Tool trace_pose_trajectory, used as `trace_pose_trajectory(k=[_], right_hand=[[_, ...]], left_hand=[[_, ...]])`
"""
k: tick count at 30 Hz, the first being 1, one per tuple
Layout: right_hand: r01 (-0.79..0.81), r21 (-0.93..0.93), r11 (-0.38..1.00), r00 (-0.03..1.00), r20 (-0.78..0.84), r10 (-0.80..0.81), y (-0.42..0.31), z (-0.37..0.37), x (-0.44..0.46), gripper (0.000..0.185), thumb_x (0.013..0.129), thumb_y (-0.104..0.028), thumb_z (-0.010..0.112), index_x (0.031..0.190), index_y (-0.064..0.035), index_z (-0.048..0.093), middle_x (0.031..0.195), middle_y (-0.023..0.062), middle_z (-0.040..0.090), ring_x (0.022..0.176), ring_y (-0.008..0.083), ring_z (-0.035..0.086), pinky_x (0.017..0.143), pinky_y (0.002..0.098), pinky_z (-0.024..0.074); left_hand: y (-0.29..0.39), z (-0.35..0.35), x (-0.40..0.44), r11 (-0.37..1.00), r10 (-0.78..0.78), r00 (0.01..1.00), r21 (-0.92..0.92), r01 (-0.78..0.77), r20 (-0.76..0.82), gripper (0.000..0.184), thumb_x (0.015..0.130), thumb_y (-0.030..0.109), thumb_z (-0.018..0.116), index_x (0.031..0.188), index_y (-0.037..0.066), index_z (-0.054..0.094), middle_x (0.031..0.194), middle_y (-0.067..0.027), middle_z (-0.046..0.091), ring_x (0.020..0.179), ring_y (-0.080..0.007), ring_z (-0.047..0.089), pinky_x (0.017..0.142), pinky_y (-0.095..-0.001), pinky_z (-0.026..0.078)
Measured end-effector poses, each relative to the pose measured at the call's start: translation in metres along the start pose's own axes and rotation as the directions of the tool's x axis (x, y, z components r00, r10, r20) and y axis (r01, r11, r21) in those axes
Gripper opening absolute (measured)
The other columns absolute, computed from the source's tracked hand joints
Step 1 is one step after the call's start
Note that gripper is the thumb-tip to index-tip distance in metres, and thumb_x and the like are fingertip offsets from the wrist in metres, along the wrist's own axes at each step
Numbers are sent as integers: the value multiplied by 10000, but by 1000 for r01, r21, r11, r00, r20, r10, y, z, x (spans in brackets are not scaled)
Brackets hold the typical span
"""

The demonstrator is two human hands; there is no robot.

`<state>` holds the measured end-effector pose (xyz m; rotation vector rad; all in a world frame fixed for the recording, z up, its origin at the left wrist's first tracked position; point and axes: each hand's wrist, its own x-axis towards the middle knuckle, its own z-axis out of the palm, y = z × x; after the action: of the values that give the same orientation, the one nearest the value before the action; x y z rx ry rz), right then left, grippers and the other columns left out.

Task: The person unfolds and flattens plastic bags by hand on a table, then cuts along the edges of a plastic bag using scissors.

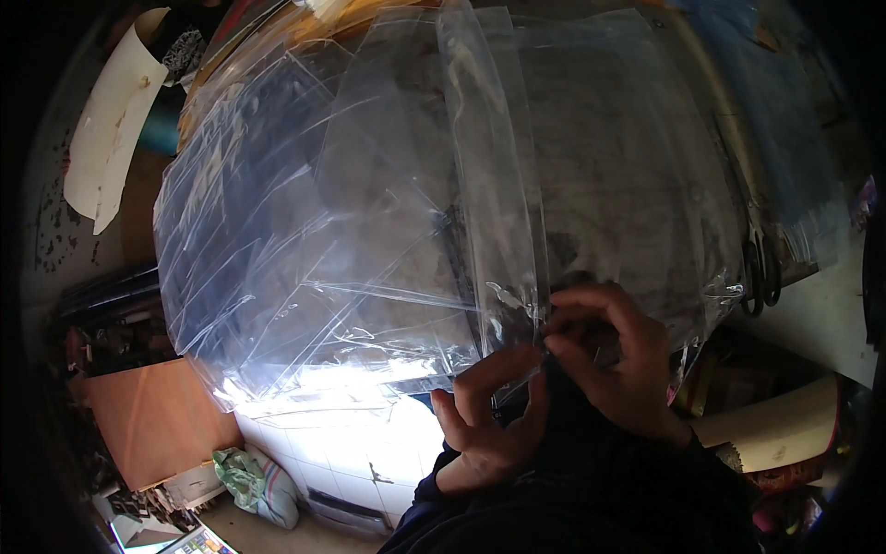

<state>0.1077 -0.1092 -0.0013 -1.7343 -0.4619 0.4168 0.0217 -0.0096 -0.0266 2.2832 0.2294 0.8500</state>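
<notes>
- Left hand (487, 420): fingers curled at clear plastic strip's (494, 166) near end; can't tell if gripping.
- Right hand (623, 360): thumb and forefinger pinching strip's near right edge.
- Strip lies across clear plastic sheets (378, 249).
- Scissors (759, 245) right of sheets.
- Curved cream sheet (113, 125) far left.

- Left hand (494, 420): lower centre, fingers curled, index bent inward.
- Right hand (618, 360): just beside, thumb and index near together; probably pinching, too shadowed to confirm.

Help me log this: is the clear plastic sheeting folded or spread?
Mostly spread: the clear plastic sheeting covers a wide area, creased at left. Hidden folds: cannot tell.
</notes>
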Motion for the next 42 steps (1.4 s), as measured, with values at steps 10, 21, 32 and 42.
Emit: trace_pose_trajectory(k=[10,21,32,42], right_hand=[[68,-148,987,995,-63,-78,3,6,1,143,755,-40,667,883,-45,602,784,73,604,640,159,605,523,261,463],[43,-192,980,996,-72,-58,3,6,2,126,755,-5,637,869,-46,604,768,66,606,642,161,594,509,261,444],[54,-186,981,996,-66,-68,3,6,2,120,762,3,627,873,-29,596,775,80,607,655,163,606,516,256,461],[116,-230,966,989,-67,-135,4,8,4,136,756,1,615,885,-31,592,776,94,601,670,223,594,556,307,444]], left_hand=[[-8,2,-9,993,56,998,-109,-52,34,1034,690,-141,651,1365,52,-109,919,-192,557,718,-193,618,643,-257,501],[-1,3,-4,996,22,997,-88,-29,-76,958,693,-134,655,1329,26,-44,934,-188,545,653,-166,598,593,-214,489],[-17,1,-15,995,85,994,60,-81,-63,919,648,41,741,1352,-42,155,1088,-159,567,880,-232,586,828,-384,437],[-7,-9,43,949,-24,943,305,-83,333,583,757,202,638,1260,-28,452,1339,-209,411,1255,-311,405,1071,-499,201]])
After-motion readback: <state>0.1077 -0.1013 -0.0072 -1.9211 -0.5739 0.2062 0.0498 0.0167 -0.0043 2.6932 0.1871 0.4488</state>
